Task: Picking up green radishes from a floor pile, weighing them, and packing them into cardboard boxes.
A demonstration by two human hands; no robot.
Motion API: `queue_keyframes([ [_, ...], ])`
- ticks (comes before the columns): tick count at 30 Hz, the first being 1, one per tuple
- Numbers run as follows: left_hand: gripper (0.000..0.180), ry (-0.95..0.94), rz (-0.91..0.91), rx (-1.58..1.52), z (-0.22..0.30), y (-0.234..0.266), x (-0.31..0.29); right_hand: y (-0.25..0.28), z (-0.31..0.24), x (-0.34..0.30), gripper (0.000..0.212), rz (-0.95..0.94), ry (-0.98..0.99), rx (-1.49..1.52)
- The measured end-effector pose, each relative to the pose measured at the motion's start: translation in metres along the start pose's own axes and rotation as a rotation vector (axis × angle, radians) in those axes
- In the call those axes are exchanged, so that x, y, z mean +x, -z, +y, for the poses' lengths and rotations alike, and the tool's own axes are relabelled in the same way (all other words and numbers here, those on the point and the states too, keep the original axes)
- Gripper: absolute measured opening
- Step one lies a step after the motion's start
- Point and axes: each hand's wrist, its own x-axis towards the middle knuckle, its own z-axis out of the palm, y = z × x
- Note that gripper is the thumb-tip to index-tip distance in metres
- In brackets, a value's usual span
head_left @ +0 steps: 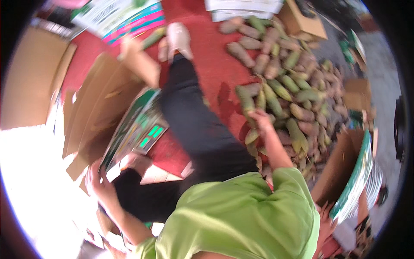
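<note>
My right hand (261,121) is closed round the lower end of a long green radish (245,100), at the left edge of a large heap of radishes (297,88). The heap mixes green and brownish, soil-covered ones. On the left, my left hand (101,186) grips the near edge of an upright cardboard box (101,93) with raised flaps and a green printed side. Beside that box, partly hidden by it, is a digital scale (152,136) with a lit green display. Motion blurs both hands somewhat.
A co-worker's hand (326,220) touches another open carton (340,159) at the right. More cardboard (34,77) stands at the far left, and a smaller box (304,23) sits behind the heap. My legs stretch over the red floor covering (211,47).
</note>
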Motion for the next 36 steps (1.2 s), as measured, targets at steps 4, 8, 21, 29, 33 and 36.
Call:
queue_keyframes([
  [4, 0.019, -0.024, -0.016, 0.024, -0.005, 0.001, -0.002, -0.032, -0.105, -0.045, 0.043, -0.135, 0.325, -0.081],
  [8, 0.014, -0.05, 0.024, 0.048, 0.003, 0.003, -0.002, -0.086, -0.218, -0.112, 0.055, -0.281, 0.749, -0.31],
  [21, 0.018, -0.14, 0.072, 0.126, -0.004, -0.003, -0.002, -0.38, -0.267, -0.175, 0.038, -0.975, 1.384, -1.411],
  [29, 0.02, -0.132, 0.067, 0.131, -0.015, -0.011, -0.012, -0.409, -0.223, -0.215, 0.038, -0.917, 1.499, -1.179],
  [33, 0.017, -0.194, 0.082, 0.174, -0.019, -0.017, -0.012, -0.33, -0.247, -0.199, 0.03, -0.742, 1.664, -0.549],
  [36, 0.015, -0.147, 0.088, 0.195, -0.017, -0.015, -0.014, -0.233, -0.267, -0.171, 0.031, -0.42, 1.368, -0.627],
])
